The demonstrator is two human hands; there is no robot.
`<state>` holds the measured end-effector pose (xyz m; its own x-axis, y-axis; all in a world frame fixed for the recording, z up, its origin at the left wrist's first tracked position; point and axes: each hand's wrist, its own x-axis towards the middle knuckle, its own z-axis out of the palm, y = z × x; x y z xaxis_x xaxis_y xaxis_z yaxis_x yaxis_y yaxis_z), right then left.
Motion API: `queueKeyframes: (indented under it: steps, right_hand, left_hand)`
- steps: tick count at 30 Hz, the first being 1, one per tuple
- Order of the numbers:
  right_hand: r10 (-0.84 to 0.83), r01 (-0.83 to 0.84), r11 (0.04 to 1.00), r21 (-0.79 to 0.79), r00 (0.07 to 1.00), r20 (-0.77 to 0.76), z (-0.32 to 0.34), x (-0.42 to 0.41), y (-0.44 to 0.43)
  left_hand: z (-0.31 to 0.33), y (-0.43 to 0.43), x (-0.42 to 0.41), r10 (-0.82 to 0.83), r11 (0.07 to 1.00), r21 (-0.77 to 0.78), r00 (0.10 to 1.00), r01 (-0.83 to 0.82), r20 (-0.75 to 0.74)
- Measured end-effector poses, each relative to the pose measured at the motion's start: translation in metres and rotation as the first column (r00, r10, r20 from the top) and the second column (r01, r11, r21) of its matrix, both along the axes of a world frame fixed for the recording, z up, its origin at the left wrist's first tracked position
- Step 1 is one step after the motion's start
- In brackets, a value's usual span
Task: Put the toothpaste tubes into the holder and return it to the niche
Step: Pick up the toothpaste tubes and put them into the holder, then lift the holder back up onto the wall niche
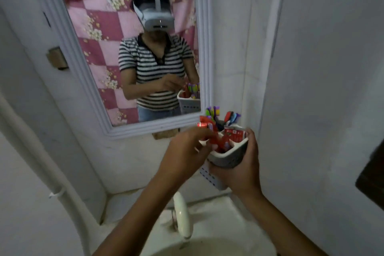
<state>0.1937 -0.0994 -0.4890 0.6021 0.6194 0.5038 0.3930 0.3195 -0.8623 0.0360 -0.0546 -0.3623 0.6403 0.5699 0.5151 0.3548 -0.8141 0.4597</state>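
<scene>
Above sink [218, 233]: right hand [239, 170] clasps holder [230, 157]; left hand [187, 147] on toothpaste tube [220, 142].

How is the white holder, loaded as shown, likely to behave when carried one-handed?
The holder looks like rigid plastic, so probably light and stiff. Toothbrushes stand tall above its rim, so it may be top-heavy. The right hand wraps it underneath, suggesting an easy grip.

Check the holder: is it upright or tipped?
Tipped. The holder leans in the right hand, its open top angled toward the left hand, red tubes and toothbrushes sticking out.
</scene>
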Motion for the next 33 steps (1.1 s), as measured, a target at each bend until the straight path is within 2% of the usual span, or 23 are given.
queueKeyframes:
  steps: [4,9,12,15,19,24,28,33]
  right_hand:
    - [-0.044,0.025,0.977,0.211,0.995,0.085,0.121,0.010,0.006]
    - [-0.089,0.038,0.930,0.366,0.988,0.124,0.283,0.027,-0.001]
    - [-0.112,0.037,0.901,0.432,0.982,0.150,0.376,0.033,-0.012]
    - [-0.098,0.015,0.857,0.515,0.986,0.134,0.463,0.032,-0.024]
    - [-0.091,0.016,0.833,0.554,0.990,0.108,0.558,0.027,-0.028]
    - [-0.217,0.125,0.848,0.516,0.968,0.122,0.637,0.020,-0.006]
    - [-0.339,0.243,0.861,0.447,0.930,0.146,0.665,0.021,0.025]
    - [-0.479,0.404,0.843,0.354,0.864,0.155,0.668,0.034,0.067]
  left_hand:
    - [0.096,0.008,-0.011,-0.145,0.971,0.219,0.969,0.100,0.201]
    - [0.218,0.006,-0.015,-0.147,0.890,0.455,0.953,0.011,0.265]
    - [0.284,0.006,-0.018,-0.049,0.804,0.578,0.954,-0.139,0.297]
    - [0.342,0.018,-0.022,0.102,0.645,0.695,0.937,-0.318,0.334]
    - [0.392,0.054,-0.026,0.329,0.492,0.743,0.887,-0.453,0.323]
    - [0.419,0.102,-0.028,0.490,0.503,0.715,0.842,-0.485,0.225]
    - [0.413,0.116,-0.029,0.461,0.456,0.747,0.846,-0.484,0.266]
    - [0.414,0.121,-0.029,0.400,0.504,0.727,0.872,-0.466,0.281]
